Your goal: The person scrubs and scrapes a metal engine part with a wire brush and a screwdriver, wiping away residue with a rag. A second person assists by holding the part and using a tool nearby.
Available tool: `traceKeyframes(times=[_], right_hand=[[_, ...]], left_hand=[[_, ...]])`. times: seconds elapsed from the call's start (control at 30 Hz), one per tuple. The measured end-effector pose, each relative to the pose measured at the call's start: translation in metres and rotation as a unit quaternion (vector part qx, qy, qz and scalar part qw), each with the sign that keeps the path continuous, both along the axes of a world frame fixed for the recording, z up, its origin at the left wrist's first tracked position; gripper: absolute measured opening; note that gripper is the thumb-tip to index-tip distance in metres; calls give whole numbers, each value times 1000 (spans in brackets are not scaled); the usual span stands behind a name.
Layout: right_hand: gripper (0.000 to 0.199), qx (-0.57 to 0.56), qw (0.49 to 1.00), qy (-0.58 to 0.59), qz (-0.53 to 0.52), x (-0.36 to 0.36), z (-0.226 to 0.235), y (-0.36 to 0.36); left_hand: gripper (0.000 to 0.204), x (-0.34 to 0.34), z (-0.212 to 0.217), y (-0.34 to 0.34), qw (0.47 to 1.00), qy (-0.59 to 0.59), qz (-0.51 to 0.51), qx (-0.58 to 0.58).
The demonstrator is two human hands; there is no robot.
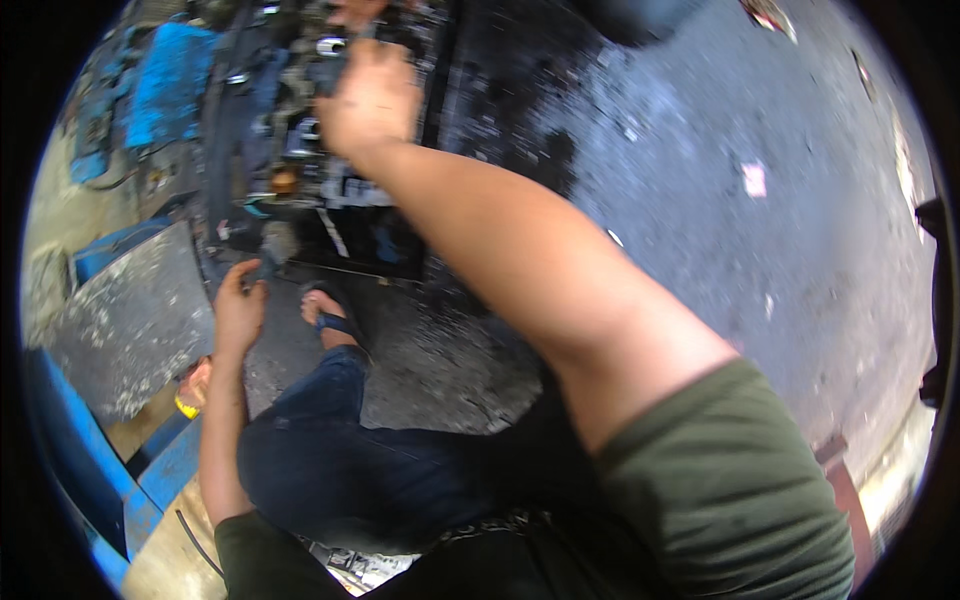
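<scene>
Two bare hands work at different heights here. The right hand (368,100), at the upper centre of the frame, stretches out on a fully extended arm toward a dark, cluttered rack of metal parts (300,130). Its back faces the camera and the picture is blurred there, so I cannot tell whether its fingers are curled on a part or only touching the clutter. The long reach probably comes from the person sitting low and well back from the rack.

The left hand (238,305), at the left middle of the frame, is held lower and closer to the body, with its fingers bent round a small dark object (252,270) that pokes up above the thumb. What the object is stays too blurred to say. It seems to be kept in hand while the other arm reaches.

Just right of this hand, a foot in a blue-strapped sandal (328,322) rests on the grimy, oil-dark concrete floor (700,200), with the jeans-clad leg (340,440) bent beneath the arms. A grey speckled slab (125,320) lies at the left on a blue frame (75,440), and a blue cloth (170,80) hangs at the upper left.
</scene>
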State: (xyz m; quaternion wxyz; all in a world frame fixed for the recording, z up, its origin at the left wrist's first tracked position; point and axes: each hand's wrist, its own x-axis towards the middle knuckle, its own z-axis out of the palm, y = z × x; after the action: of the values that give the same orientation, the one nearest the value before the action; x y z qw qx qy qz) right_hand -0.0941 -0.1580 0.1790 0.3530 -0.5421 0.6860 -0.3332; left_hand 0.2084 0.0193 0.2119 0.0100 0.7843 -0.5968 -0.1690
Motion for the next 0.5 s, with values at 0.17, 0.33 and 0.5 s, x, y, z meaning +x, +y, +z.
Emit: traceKeyframes(times=[0.17, 0.33, 0.5], right_hand=[[68, -46, 999, 21, -16, 2, -10, -4], [67, -2, 997, -3, -78, 12, -12, -14], [40, -51, 976, -27, -211, 28, -13, -11]], left_hand=[[24, -15, -25, -17, 954, 255, 50, 151], [32, -31, -86, -56, 949, 125, -248, 151], [33, 8, -127, -103, 930, 188, -255, 186]])
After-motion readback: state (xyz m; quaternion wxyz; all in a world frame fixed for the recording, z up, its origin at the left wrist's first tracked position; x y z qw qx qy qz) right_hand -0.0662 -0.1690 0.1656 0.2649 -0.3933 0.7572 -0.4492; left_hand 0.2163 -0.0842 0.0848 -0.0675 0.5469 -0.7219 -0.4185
